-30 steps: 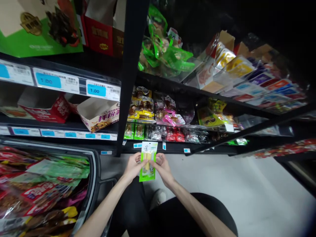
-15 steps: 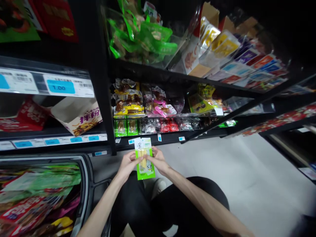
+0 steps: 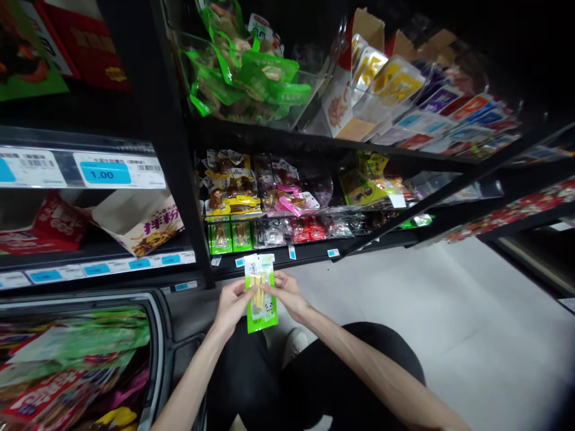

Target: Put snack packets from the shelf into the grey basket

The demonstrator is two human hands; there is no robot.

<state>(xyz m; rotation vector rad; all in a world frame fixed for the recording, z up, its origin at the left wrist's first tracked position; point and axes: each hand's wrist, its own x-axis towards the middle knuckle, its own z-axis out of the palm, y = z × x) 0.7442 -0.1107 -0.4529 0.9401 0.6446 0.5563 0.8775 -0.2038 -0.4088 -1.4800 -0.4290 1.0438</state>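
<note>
A small green and white snack packet (image 3: 262, 320) with a clear window stands nearly upright in front of the low shelf. Pale yellow sticks show through the window, and a panda is printed near its lower right. My left hand (image 3: 232, 304) grips its left edge, thumb on the front. On the right edge is my right hand (image 3: 287, 293), its thumb also pressed on the front near the other thumb. The fingers behind the packet are partly hidden. Both forearms reach up over my dark-trousered knees.
Green snack packets (image 3: 242, 234) and red ones (image 3: 308, 228) line the bottom shelf. Yellow packets (image 3: 233, 190) lie above. At lower left is a black-rimmed bin (image 3: 155, 323) full of bagged snacks. A diagonal black bar (image 3: 404, 209) crosses the shelves; pale floor (image 3: 372, 281) lies right.
The view has shifted slightly, so the shelves sit a little lower and further left. Both hands still hold the packet, which has tilted slightly.
</note>
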